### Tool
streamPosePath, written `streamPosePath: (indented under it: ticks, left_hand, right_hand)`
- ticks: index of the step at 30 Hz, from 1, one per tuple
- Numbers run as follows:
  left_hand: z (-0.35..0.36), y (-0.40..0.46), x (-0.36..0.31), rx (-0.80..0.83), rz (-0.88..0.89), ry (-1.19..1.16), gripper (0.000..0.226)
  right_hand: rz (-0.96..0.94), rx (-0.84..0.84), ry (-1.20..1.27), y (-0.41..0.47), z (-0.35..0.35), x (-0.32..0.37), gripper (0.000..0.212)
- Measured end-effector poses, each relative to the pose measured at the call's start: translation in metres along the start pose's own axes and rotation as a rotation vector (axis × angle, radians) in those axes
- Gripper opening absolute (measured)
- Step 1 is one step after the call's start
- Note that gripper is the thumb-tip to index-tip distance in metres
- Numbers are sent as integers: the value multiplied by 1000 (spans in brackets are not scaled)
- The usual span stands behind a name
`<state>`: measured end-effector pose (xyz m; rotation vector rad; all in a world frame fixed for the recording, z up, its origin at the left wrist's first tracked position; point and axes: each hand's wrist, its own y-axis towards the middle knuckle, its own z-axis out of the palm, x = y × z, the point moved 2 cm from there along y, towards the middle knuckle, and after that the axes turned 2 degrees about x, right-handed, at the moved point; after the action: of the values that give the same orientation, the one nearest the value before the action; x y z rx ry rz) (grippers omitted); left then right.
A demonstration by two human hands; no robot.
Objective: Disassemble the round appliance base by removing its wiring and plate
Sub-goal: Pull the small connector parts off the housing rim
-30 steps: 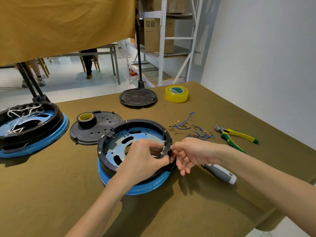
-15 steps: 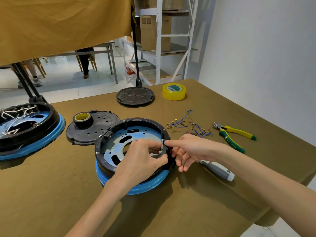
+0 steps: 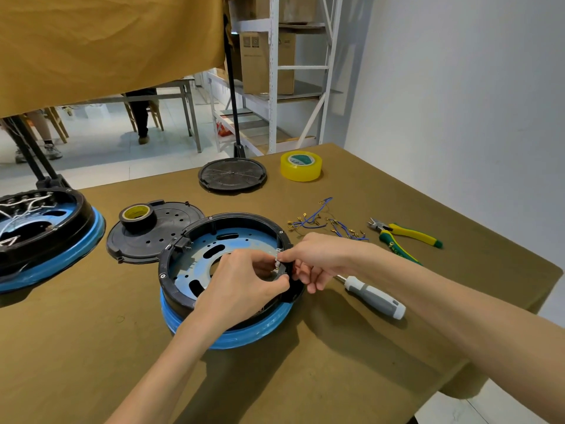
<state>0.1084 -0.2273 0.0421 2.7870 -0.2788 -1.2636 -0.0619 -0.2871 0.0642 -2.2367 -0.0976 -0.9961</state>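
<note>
A round appliance base (image 3: 214, 335) with a black rim and a blue lower ring sits at the table's middle. Inside it lies a blue metal plate (image 3: 195, 258) with slots. My left hand (image 3: 241, 286) reaches over the plate, fingers curled at a small metal terminal part (image 3: 277, 262) on the rim's right side. My right hand (image 3: 318, 258) comes from the right and pinches that same part with thumb and forefinger. The part's underside is hidden by my fingers. Loose blue wires with brass terminals (image 3: 324, 221) lie to the right.
A grey-handled screwdriver (image 3: 373, 296) lies just right of the base, yellow-green cutters (image 3: 403, 235) beyond it. A black cover (image 3: 171, 237) carrying a tape roll (image 3: 136, 216) sits behind-left. A second wired base (image 3: 46, 237) is far left. Another black disc (image 3: 232, 175) and yellow tape (image 3: 301, 165) stand at the back.
My right hand has shifted slightly up along the rim, from its outer edge onto the terminal part. My left hand stays over the plate. The view has dipped a little.
</note>
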Motion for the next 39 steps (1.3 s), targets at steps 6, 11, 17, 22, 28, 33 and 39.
streamPosePath:
  ticks: [6,11,17,22,28,33,39]
  left_hand:
    - [0,-2,-4,24,10,-30,26]
    - [0,-2,-4,27,12,-31,24]
    - [0,0,-2,24,6,-4,34]
    - [-1,0,-1,35,-7,-10,37]
    - [-1,-1,-4,33,-22,-8,35]
    - [-1,-1,-2,28,-41,25,45]
    - [-2,-2,-5,21,-30,11,33]
  right_hand:
    - [-28,-52,96,1,8,-3,41]
    - [-21,-78,96,0,9,-3,45]
    - [-32,-49,65,-1,7,-4,47]
    - [-9,10,21,-4,6,-3,51]
    - [-64,-10,43,-3,5,-6,50]
    - [-113,-17,170,-3,11,-14,47]
    - [-124,-110,301,0,15,-18,44]
